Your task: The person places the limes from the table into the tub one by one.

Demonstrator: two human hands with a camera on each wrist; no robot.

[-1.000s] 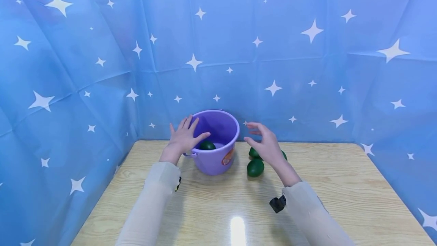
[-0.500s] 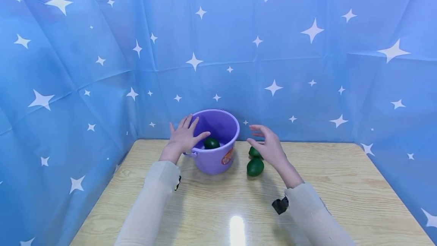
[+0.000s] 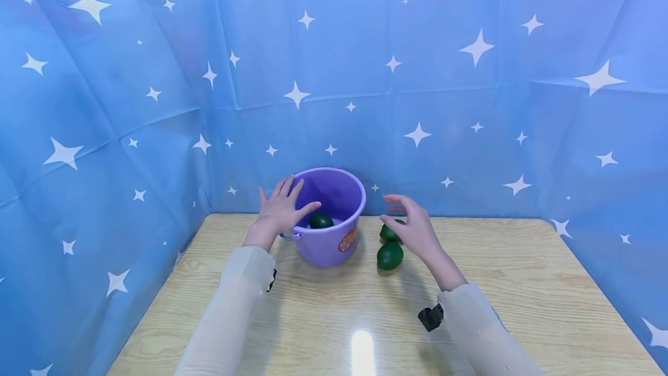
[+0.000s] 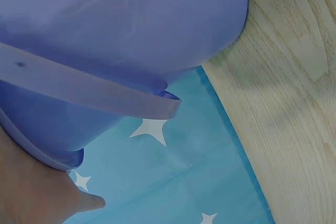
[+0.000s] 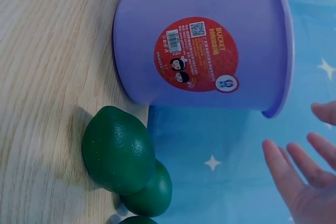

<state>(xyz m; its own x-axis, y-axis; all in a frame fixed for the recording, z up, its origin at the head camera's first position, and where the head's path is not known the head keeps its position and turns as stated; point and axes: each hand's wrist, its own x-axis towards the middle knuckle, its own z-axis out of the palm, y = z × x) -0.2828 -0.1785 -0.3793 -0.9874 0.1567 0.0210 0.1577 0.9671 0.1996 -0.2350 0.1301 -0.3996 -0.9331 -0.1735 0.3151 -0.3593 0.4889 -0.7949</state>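
Note:
A purple bucket stands upright near the table's back edge, with one dark green lime visible inside. My left hand rests at its left rim, fingers spread and thumb reaching over the opening. To the bucket's right, my right hand hovers with relaxed, parted fingers and holds nothing. Below it on the table lie a front lime and a second lime, partly covered by the hand. The right wrist view shows the edge of a third lime at the bottom.
The wooden table meets a blue curtain with white stars at its back and left. A bucket handle hangs on the bucket's outer side. A red round sticker is on the bucket wall.
My right hand has drifted slightly right and toward me. The lime in the bucket has rolled a little right, then slightly back. My left hand has stayed at the rim.

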